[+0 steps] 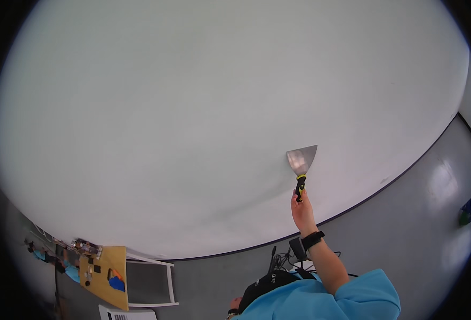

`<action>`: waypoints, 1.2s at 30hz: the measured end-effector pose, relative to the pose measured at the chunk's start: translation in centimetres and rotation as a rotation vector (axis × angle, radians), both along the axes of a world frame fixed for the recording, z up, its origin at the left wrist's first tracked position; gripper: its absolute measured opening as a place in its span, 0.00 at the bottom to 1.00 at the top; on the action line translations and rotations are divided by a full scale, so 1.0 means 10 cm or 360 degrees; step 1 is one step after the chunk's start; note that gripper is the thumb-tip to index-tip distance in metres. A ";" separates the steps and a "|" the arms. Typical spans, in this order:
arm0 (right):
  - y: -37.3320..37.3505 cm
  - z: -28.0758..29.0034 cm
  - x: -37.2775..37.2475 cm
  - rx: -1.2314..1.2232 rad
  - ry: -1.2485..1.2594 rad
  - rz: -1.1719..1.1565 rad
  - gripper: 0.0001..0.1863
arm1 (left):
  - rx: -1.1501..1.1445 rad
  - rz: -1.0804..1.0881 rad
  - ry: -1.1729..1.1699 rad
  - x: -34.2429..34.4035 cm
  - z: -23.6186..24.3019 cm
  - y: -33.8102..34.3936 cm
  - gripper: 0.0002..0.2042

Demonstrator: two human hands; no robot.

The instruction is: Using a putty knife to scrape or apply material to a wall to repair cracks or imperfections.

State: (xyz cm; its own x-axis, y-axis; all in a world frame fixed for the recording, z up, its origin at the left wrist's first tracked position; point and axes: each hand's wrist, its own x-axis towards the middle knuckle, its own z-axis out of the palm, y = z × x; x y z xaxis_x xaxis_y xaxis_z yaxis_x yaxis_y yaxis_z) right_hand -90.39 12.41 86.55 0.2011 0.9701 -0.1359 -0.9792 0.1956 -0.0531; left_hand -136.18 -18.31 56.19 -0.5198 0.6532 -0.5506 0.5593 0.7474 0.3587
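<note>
My right hand, arm raised and a black band at the wrist, is closed around the black and yellow handle of a putty knife. Its wide metal blade points up in front of a large pale wall. Whether the blade's edge touches the wall I cannot tell. A soft shadow spreads over the wall to the left of the knife. At the lower edge, a small patch of skin beside a dark band may be my left hand; its fingers cannot be made out.
Black cables lie near my body. At the lower left stands a wooden-topped table with a white frame, bearing a blue and orange item and small objects; people are beyond it. A blue bucket-like container stands on the grey floor at right.
</note>
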 end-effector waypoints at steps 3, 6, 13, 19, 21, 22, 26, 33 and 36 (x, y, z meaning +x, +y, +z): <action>0.04 0.06 0.17 0.0006 -0.0048 -0.0034 0.14 | 0.0067 -0.0075 -0.0151 -0.04 0.01 0.07 0.16; -0.05 0.05 0.14 -0.0012 -0.0084 -0.0004 0.14 | 0.0056 -0.0031 -0.0143 -0.02 -0.01 0.09 0.16; 0.15 0.29 0.28 -0.0013 -0.0086 -0.0093 0.15 | 0.0061 -0.0092 -0.0102 0.02 0.11 0.00 0.16; 0.01 0.30 0.19 0.0016 -0.0669 0.0151 0.20 | 0.0102 0.0112 -0.0270 0.08 0.01 -0.15 0.17; -0.14 0.14 -0.06 -0.0087 -0.0871 0.0371 0.16 | 0.0103 0.0120 -0.0204 0.09 0.00 -0.23 0.17; -0.18 -0.02 -0.11 -0.0119 -0.0920 0.0417 0.15 | 0.0172 0.0000 -0.0188 0.16 0.11 -0.23 0.16; -0.21 -0.25 -0.30 -0.0081 -0.0988 0.0573 0.13 | 0.0269 -0.0154 -0.0145 0.49 0.85 -0.16 0.16; -0.26 -0.01 -0.40 -0.0002 -0.1325 0.0662 0.13 | 0.0258 0.0330 -0.0318 0.23 0.10 -0.36 0.14; -0.21 -0.06 -0.34 -0.0089 -0.1384 0.0640 0.14 | 0.0288 0.0170 -0.0283 0.24 -0.06 -0.35 0.14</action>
